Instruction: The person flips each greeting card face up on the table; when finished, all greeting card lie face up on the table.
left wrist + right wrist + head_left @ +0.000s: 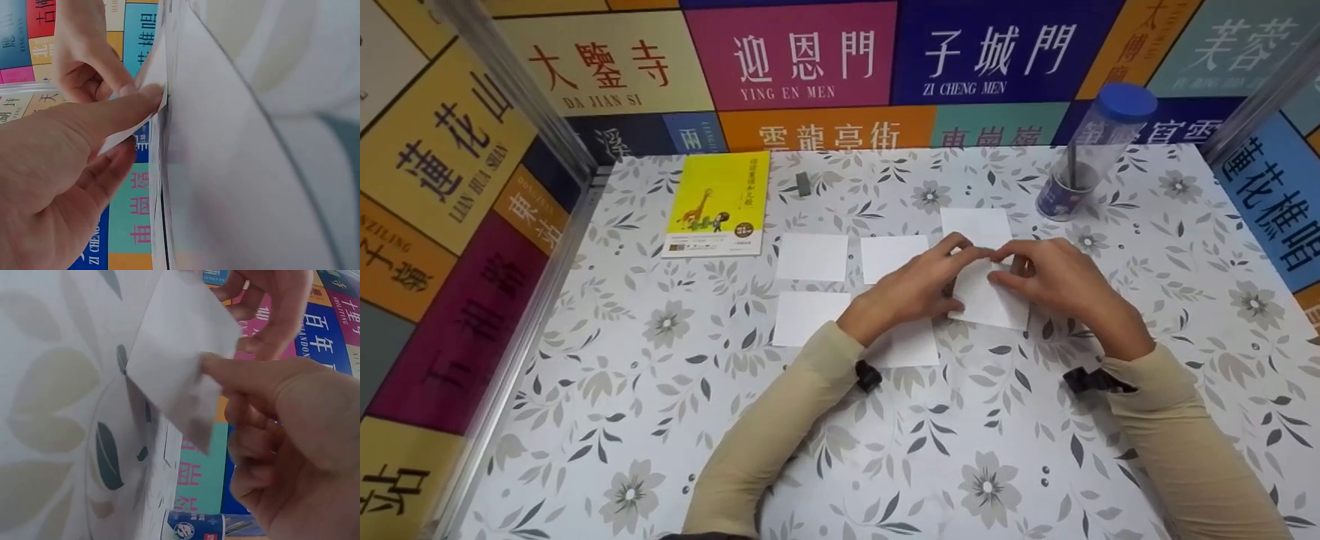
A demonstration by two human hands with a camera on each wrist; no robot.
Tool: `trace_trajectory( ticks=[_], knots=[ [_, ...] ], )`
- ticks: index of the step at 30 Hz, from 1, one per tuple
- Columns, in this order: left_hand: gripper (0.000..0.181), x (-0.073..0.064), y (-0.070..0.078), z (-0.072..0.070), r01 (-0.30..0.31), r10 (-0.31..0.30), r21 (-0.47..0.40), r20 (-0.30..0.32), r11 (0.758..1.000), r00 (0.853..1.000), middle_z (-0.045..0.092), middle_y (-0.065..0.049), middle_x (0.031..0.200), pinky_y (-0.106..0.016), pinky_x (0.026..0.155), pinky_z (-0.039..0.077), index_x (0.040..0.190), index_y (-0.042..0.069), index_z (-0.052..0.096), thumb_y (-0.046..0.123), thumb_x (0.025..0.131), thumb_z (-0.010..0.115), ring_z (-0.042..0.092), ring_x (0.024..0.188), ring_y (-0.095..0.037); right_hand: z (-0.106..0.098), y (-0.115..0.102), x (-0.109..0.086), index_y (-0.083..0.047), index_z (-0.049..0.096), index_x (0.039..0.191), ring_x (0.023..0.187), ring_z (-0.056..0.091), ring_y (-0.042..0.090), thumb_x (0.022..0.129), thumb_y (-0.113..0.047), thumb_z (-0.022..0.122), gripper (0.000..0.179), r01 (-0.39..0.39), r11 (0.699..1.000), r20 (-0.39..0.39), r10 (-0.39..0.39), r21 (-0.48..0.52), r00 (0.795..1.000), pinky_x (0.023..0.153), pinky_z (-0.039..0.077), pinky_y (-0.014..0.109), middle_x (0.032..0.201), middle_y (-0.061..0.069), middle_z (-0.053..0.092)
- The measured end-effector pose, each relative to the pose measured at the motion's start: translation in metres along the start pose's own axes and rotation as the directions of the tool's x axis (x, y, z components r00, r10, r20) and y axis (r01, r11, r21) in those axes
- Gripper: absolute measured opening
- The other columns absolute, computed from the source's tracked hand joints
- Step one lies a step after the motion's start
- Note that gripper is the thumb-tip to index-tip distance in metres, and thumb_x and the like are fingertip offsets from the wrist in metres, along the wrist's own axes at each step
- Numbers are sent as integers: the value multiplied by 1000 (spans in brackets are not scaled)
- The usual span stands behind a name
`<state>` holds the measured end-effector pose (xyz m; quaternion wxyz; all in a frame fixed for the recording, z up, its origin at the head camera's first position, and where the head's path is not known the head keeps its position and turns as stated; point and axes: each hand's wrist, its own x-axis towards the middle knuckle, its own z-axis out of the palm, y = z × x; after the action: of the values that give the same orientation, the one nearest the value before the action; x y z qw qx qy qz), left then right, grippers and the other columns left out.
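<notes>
A white square of paper is held between both hands just above the table, right of centre in the head view. My left hand pinches its upper left edge; in the left wrist view the thumb lies over the sheet with fingers beneath. From the other side, my right hand grips the sheet, its thumb pressed on the paper face and its fingers curled behind. The sheet looks tilted off the tabletop in the right wrist view. Partly under the left hand lies another white sheet.
More white paper squares lie left of and behind the hands, including one at the upper left. A yellow booklet, a small grey block and a clear blue-lidded canister stand farther back. Printed panels border the floral tabletop.
</notes>
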<state>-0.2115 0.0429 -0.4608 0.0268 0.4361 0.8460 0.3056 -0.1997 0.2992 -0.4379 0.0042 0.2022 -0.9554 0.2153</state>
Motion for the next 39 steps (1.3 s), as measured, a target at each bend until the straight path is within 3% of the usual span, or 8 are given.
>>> trace_trajectory(
  ticks=[3, 7, 12, 16, 25, 31, 36, 39],
  knots=[
    [86, 1, -2, -1, 3, -14, -193, -54, 981, 998, 56, -9, 146, -17, 89, 58, 168, 20, 36, 14, 97, 83, 70, 96, -8, 0, 2, 1, -18, 81, 106, 73, 71, 13, 103, -36, 76, 19, 13, 999, -115, -7, 46, 993, 66, 50, 27, 83, -2, 80],
    [77, 3, -6, -2, -2, -48, -456, -98, 890, 994, 64, -10, 146, -21, 94, 62, 169, 21, 36, 30, 103, 76, 75, 107, -9, -4, 4, -1, -22, 81, 93, 67, 69, 9, 108, -37, 67, 25, 75, 978, -254, -24, 194, 967, 61, 48, 17, 78, -3, 78],
    [76, 3, -12, -4, 18, -72, -329, -153, 944, 986, 53, -6, 161, -26, 116, 50, 168, 18, 39, 43, 104, 73, 59, 140, -20, -11, 2, -3, -15, 83, 97, 66, 65, 8, 106, -12, 68, 18, 245, 895, -321, -123, 373, 939, 64, 49, 16, 87, 3, 78],
    [80, 2, -16, -7, 66, -109, -251, -161, 966, 981, 50, -4, 165, -22, 121, 43, 169, 16, 37, 37, 102, 77, 54, 145, -17, -10, 1, -3, -10, 82, 105, 82, 74, 6, 96, 1, 76, 16, 269, 859, -290, -149, 435, 945, 72, 55, 15, 96, 3, 80],
    [23, 3, -15, -9, 76, -132, -352, -140, 933, 981, 83, -6, 111, -25, 90, 63, 127, 7, 72, 21, 110, 66, 78, 98, -9, -7, 6, 1, -16, 75, 134, 93, 69, 2, 99, 2, 70, 39, 247, 898, -291, -142, 364, 946, 86, 53, 11, 106, 7, 80],
    [22, 3, -14, -8, 97, -144, -370, -102, 924, 984, 81, -6, 106, -19, 87, 61, 122, 6, 72, 19, 105, 73, 75, 93, -8, -4, 9, 3, -17, 65, 150, 105, 71, 4, 100, 4, 68, 53, 253, 902, -303, -148, 348, 942, 107, 49, 10, 101, 8, 76],
    [28, 2, -13, -8, 119, -187, -446, -111, 887, 976, 80, -7, 109, -17, 82, 60, 129, 6, 67, 17, 105, 73, 74, 88, -6, -4, 7, 1, -16, 60, 154, 89, 72, 5, 102, -3, 70, 54, 182, 899, -189, -114, 398, 975, 84, 56, 11, 99, 12, 73],
    [26, 1, -14, -8, 125, -201, -419, -143, 899, 969, 77, -3, 106, -18, 74, 55, 131, 11, 68, 21, 108, 69, 68, 79, -5, -3, 6, 1, -24, 56, 158, 85, 70, 7, 103, -15, 74, 59, 115, 920, -91, -87, 375, 992, 76, 55, 14, 103, 7, 72]
  ],
)
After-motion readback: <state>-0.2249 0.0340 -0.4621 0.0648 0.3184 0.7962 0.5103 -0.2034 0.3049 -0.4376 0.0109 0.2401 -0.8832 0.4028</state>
